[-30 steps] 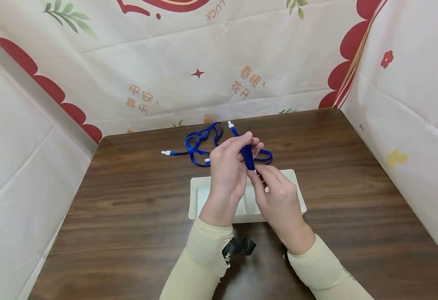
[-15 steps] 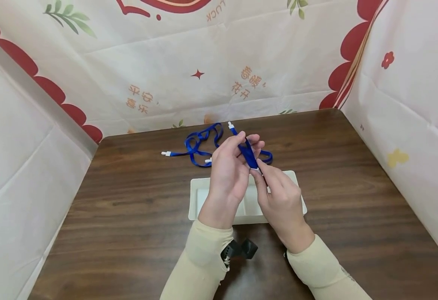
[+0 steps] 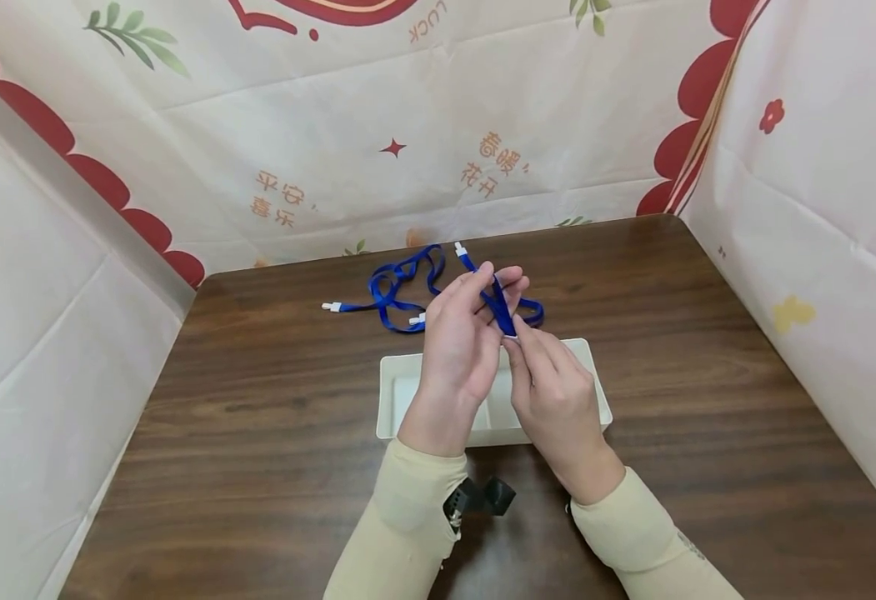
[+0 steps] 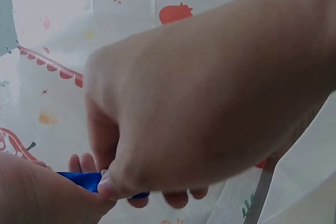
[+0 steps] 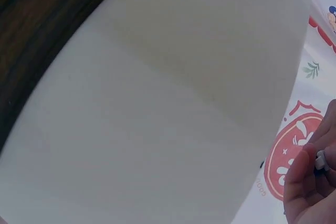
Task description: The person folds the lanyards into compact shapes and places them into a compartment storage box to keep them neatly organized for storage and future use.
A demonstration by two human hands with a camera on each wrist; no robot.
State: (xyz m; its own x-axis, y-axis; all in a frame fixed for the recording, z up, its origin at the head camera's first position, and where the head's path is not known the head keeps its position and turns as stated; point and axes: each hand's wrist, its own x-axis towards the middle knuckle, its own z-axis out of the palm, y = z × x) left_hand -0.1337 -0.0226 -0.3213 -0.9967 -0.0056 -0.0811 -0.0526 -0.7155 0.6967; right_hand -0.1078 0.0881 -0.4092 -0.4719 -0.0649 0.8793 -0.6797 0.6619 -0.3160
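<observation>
In the head view both hands meet above a shallow off-white tray [image 3: 498, 437]. My left hand [image 3: 456, 358], palm turned up, holds a folded blue lanyard [image 3: 502, 313] between thumb and fingers. At the lanyard's near end, the thumb and fingertips of my right hand [image 3: 558, 387] pinch a small white fitting, mostly covered. The left wrist view shows the right hand [image 4: 173, 114] across the middle, with the blue strap [image 4: 84, 181] stretched between the hands. A white clip [image 5: 321, 160] shows at a hand's fingers at the right edge of the right wrist view.
More blue lanyards [image 3: 388, 293] with white clips [image 3: 332, 307] lie tangled on the brown wooden table [image 3: 257, 417] behind the hands. Printed cloth [image 3: 332, 108] walls stand at the back and both sides. A black camera [image 3: 498, 496] hangs at the left wrist.
The right hand has shifted slightly upward along with the lanyard's near end. The left thumb has moved a little left, and the strap's folds have spread apart. Loose lanyards stay put.
</observation>
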